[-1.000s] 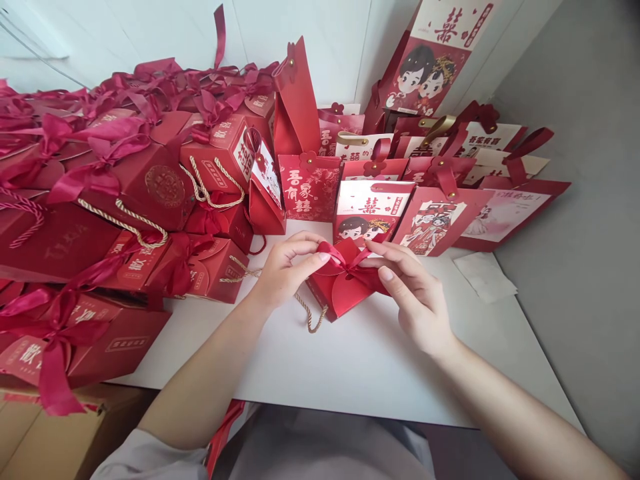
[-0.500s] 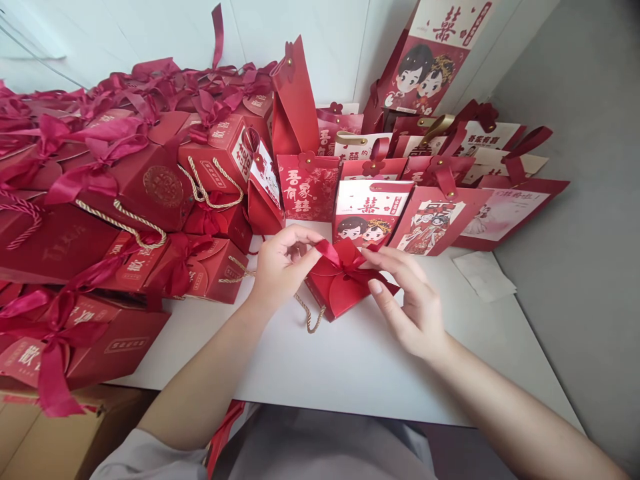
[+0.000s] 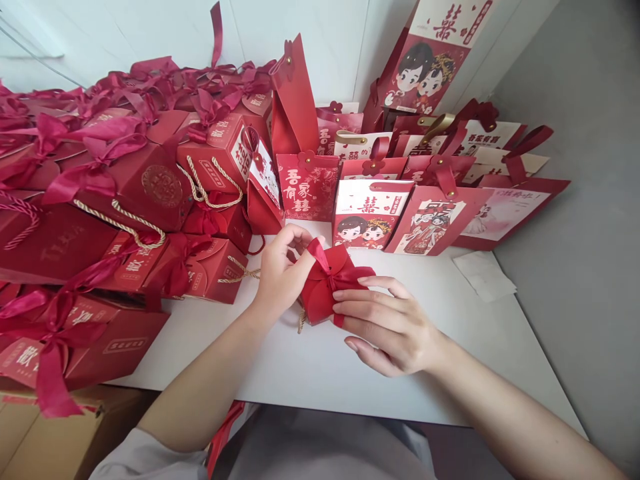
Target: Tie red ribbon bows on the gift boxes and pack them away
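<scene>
Stacked boxes: at my far left, a crowd of red gift boxes (image 3: 160,193) with dark pink ribbons and some pale rope handles.
Left hand: my left hand (image 3: 275,280) has thumb and forefinger pinched together on a loop of ribbon (image 3: 317,251), at the far left of the bow; my other fingers are curled in.
Rope handle: a short piece of twisted gold cord (image 3: 301,321) pokes out below the left side of the box in front of me.
Red box: this small box (image 3: 316,303) stands on the pale tabletop (image 3: 300,373) between my hands, just short of the upright bags (image 3: 370,213). It is bright red, set at an angle, its top closed by rounded, overlapping flaps.
Bow: the shiny red ribbon gathers over the top of the box, one loop standing up leftward, the rest spreading right in soft folds.
Right hand: my right hand (image 3: 393,330) lies against the box's right side, fingers nearly straight over the ribbon, thumb apart; whether they grip it I cannot tell.
Paper slip: farther right, a crumpled white sheet (image 3: 485,275) lies flat.
</scene>
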`<state>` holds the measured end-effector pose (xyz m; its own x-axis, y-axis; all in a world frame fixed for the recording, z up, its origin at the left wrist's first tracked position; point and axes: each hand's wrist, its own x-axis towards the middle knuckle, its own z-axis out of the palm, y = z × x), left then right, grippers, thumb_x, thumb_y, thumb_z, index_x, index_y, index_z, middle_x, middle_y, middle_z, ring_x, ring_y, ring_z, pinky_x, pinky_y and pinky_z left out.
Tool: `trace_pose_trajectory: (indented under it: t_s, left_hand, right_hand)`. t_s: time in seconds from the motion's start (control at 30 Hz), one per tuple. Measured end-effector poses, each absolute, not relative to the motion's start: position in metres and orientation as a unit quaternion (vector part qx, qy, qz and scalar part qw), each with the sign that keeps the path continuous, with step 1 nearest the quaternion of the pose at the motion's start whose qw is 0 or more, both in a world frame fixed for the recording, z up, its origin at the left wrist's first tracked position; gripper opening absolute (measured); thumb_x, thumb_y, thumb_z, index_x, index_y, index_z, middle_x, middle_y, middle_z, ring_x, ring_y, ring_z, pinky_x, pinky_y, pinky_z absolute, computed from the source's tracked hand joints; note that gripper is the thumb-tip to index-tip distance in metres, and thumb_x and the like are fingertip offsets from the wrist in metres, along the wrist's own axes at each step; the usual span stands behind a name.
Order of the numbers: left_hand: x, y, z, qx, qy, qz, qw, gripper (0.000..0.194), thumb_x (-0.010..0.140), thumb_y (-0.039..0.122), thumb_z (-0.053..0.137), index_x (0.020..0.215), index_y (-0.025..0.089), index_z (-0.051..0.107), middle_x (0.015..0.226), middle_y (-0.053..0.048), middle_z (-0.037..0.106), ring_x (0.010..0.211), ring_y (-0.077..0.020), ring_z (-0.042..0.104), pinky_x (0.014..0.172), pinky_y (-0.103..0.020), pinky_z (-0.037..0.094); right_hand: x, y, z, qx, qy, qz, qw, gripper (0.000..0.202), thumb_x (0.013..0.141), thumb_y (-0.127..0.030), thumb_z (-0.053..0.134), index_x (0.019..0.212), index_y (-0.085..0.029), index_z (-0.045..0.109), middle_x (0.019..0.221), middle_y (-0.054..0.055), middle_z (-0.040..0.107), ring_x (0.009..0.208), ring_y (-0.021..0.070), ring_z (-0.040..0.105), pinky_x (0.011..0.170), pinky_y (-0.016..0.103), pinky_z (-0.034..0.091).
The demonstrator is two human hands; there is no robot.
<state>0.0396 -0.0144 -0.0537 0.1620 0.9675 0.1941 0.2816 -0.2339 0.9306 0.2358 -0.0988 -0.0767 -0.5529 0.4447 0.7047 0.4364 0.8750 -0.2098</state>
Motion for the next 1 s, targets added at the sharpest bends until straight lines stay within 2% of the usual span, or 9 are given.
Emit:
trace_pose_trajectory:
  t_s: [0.13,0.3,0.4,0.5,0.6,0.7,0.8,1.0]
  left_hand:
    - [0.038,-0.012,-0.054,0.66,0.443,0.406,0.451,0.037,0.092,0.046,0.065,0.065,0.019,0.065,0.077,-0.002,0.062,0.077,-0.0165,0.058,0.071,-0.029,0.044]
    - [0.034,-0.006,-0.055,0.663,0.442,0.382,0.469,0.031,0.087,0.044,0.07,0.069,0.019,0.069,0.083,-0.003,0.066,0.077,-0.0166,0.06,0.068,-0.028,0.046]
    - [0.027,0.0,-0.051,0.673,0.407,0.322,0.528,0.022,0.08,0.042,0.076,0.076,0.02,0.075,0.094,-0.006,0.07,0.086,-0.0205,0.066,0.072,-0.03,0.053]
    - [0.016,0.005,-0.044,0.679,0.357,0.263,0.585,0.022,0.08,0.041,0.076,0.086,0.021,0.081,0.11,-0.011,0.072,0.101,-0.0277,0.07,0.081,-0.035,0.059]
    - [0.005,0.009,-0.042,0.714,0.333,0.219,0.575,0.021,0.086,0.036,0.072,0.101,0.025,0.082,0.123,-0.011,0.07,0.116,-0.0304,0.067,0.096,-0.04,0.058]
    - [0.0,0.013,-0.045,0.752,0.323,0.217,0.532,0.021,0.085,0.032,0.073,0.105,0.027,0.081,0.125,-0.011,0.07,0.122,-0.0309,0.064,0.105,-0.043,0.054]
    - [0.002,0.014,-0.048,0.755,0.323,0.246,0.515,0.018,0.082,0.031,0.076,0.098,0.025,0.082,0.119,-0.012,0.071,0.117,-0.0305,0.066,0.103,-0.042,0.055]
    - [0.01,0.009,-0.049,0.717,0.351,0.274,0.537,0.017,0.083,0.035,0.076,0.091,0.021,0.08,0.112,-0.01,0.071,0.103,-0.0244,0.069,0.085,-0.033,0.059]
  right_hand:
    - [0.237,-0.1,-0.077,-0.252,-0.878,-0.001,0.406,0.013,0.09,-0.026,0.066,0.101,-0.028,0.071,0.109,0.004,0.079,0.107,0.0259,0.075,0.1,0.049,0.055]
    - [0.238,-0.101,-0.077,-0.349,-0.793,0.037,0.499,0.011,0.093,-0.025,0.06,0.102,-0.028,0.064,0.113,0.008,0.073,0.102,0.0279,0.071,0.091,0.05,0.055]
    - [0.237,-0.098,-0.076,-0.47,-0.693,0.12,0.533,0.011,0.097,-0.025,0.057,0.108,-0.027,0.06,0.11,0.01,0.068,0.103,0.0274,0.066,0.088,0.046,0.053]
    - [0.237,-0.092,-0.076,-0.54,-0.605,0.253,0.528,0.013,0.1,-0.037,0.058,0.103,-0.025,0.058,0.093,0.005,0.063,0.088,0.0217,0.063,0.08,0.038,0.053]
    - [0.239,-0.088,-0.075,-0.538,-0.543,0.39,0.514,0.027,0.099,-0.048,0.058,0.089,-0.023,0.056,0.079,0.0,0.057,0.069,0.0152,0.056,0.064,0.029,0.048]
    - [0.24,-0.087,-0.073,-0.52,-0.517,0.452,0.509,0.031,0.097,-0.05,0.062,0.085,-0.022,0.056,0.073,-0.002,0.054,0.061,0.0126,0.049,0.055,0.026,0.041]
    - [0.239,-0.088,-0.072,-0.501,-0.535,0.443,0.517,0.023,0.096,-0.043,0.066,0.089,-0.022,0.059,0.072,-0.003,0.054,0.063,0.0126,0.05,0.057,0.026,0.042]
    - [0.238,-0.093,-0.076,-0.483,-0.594,0.333,0.551,0.002,0.097,-0.024,0.065,0.095,-0.025,0.064,0.088,0.0,0.063,0.078,0.0148,0.058,0.074,0.03,0.049]
